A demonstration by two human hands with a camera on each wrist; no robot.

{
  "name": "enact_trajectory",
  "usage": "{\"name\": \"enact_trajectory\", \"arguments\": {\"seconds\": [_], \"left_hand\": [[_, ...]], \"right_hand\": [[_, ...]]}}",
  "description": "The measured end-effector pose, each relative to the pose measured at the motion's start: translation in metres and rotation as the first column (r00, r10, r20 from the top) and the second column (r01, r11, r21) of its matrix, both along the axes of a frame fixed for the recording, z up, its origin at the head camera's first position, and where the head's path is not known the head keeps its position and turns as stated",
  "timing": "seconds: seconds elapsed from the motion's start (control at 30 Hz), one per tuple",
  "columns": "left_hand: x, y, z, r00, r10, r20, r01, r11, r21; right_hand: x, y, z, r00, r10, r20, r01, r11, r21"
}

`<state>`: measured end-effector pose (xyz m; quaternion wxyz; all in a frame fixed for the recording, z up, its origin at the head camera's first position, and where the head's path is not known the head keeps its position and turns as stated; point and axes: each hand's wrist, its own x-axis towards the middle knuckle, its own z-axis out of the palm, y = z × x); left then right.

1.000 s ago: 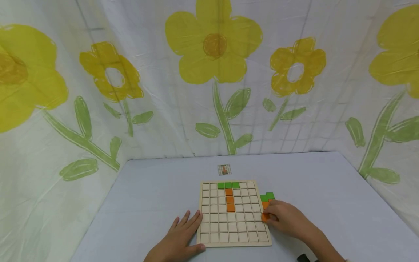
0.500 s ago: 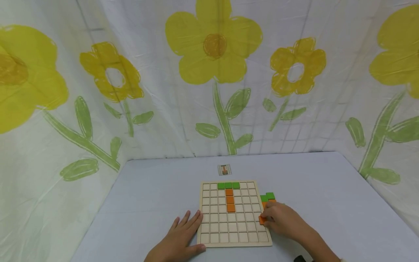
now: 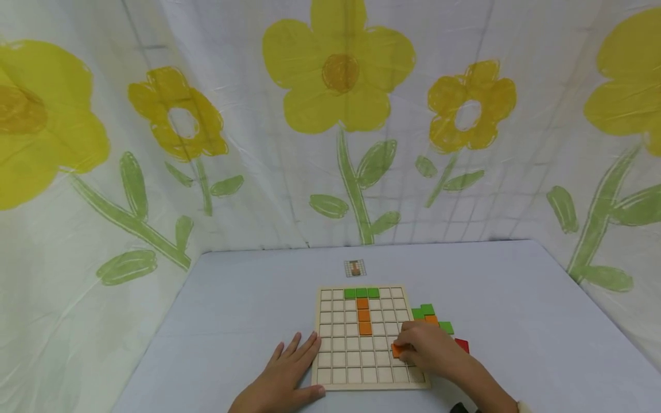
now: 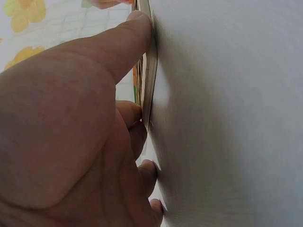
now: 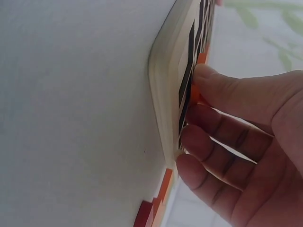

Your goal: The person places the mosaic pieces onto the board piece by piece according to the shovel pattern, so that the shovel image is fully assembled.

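Note:
A wooden grid board (image 3: 353, 359) lies on the white table. Three green tiles (image 3: 361, 293) fill the middle of its far row, and three orange tiles (image 3: 364, 316) run in a column below them. My left hand (image 3: 281, 373) rests at the board's left edge with fingers spread; in the left wrist view its thumb (image 4: 135, 35) touches the board's side. Over the right part of the grid, my right hand (image 3: 428, 347) pinches a square orange tile (image 3: 396, 350). The right wrist view shows this tile (image 5: 194, 93) at the thumb, just over the cells.
Loose green tiles (image 3: 427, 310), an orange tile (image 3: 431, 320) and a red tile (image 3: 462, 345) lie right of the board, partly hidden by my right hand. Beyond the board lies a small pattern card (image 3: 354, 268). A flowered curtain (image 3: 248, 218) hangs behind the table.
My right hand has drawn an orange tile from the loose pile leftward over the board's right columns. More green and a red tile now show behind it. The left hand stays put.

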<state>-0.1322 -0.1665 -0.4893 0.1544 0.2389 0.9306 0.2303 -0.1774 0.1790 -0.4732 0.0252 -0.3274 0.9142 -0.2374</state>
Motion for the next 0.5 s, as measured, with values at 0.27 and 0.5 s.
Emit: {"name": "enact_trajectory", "arguments": {"seconds": [0.27, 0.5], "left_hand": [[-0.001, 0.003, 0.001, 1.0, 0.008, 0.008, -0.008, 1.0, -0.008], [0.0, 0.002, 0.002, 1.0, 0.004, 0.004, -0.004, 1.0, 0.0]], "right_hand": [[0.001, -0.004, 0.002, 1.0, -0.019, 0.013, 0.019, 1.0, 0.011], [-0.002, -0.012, 0.0, 1.0, 0.01, -0.005, -0.01, 0.999, 0.033]]}}
